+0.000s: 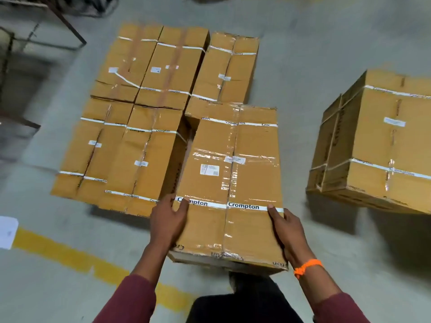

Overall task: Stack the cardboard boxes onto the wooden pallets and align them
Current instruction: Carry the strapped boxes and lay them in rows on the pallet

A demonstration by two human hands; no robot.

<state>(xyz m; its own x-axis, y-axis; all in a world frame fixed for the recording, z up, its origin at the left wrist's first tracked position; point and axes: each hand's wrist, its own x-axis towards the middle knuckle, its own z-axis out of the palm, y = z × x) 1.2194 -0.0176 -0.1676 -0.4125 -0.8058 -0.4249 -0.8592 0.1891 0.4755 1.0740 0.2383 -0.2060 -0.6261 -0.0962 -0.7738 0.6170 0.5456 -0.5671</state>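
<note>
Long rectangular cardboard box (pixel 231 183), brown, creased, glossy with clear tape, banded by white printed straps. Gripped at its near end by both hands: left hand (pixel 169 220) round one side edge, right hand (pixel 288 234) round the other, thumbs on top. Just left of and beyond it, five similar boxes (pixel 140 145) lying flat in a block. Well right of it, another carton (pixel 373 141) on the smooth grey floor (pixel 291 78). Near-left, a worn yellow line (pixel 70 255).

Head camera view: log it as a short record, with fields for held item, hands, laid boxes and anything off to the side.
held item: Crompton cardboard box
left hand: grips its left edge
right hand: grips its right edge
laid boxes: five, flat, in two rows
aside: strapped boxes, right
floor: yellow line
</note>
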